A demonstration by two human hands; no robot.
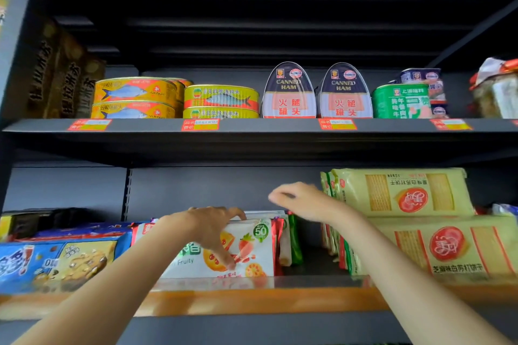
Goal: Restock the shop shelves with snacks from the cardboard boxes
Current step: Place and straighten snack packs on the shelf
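Fingers point(238, 213) of left hand point(215, 230) curled over top edge of white fruit snack pack point(249, 249), thumb pressed on its printed front lower down, so a pinch across the upper part. Right hand point(302, 202) raised above the row, apart from every pack, fingers loosely bent and holding nothing; slightly blurred, so exact pose hard to tell. Pack standing upright at near edge of lower shelf point(308, 280), between blue cookie packs point(56, 260) on the left and red and green pouches point(291, 241) just beside it on the right; yellow cracker packs point(406, 193) stacked farther right. Canned fish and ham on upper shelf point(252, 127), untouched.

Probably light and soft, a thin glossy film bag, so likely slippery and easy to crumple; contents perhaps breakable if squeezed hard. Best taken by the top seam or by both side edges, with gentle pressure only. Risk of falling forward over the low shelf lip, or of pushing the neighbouring pouches over.
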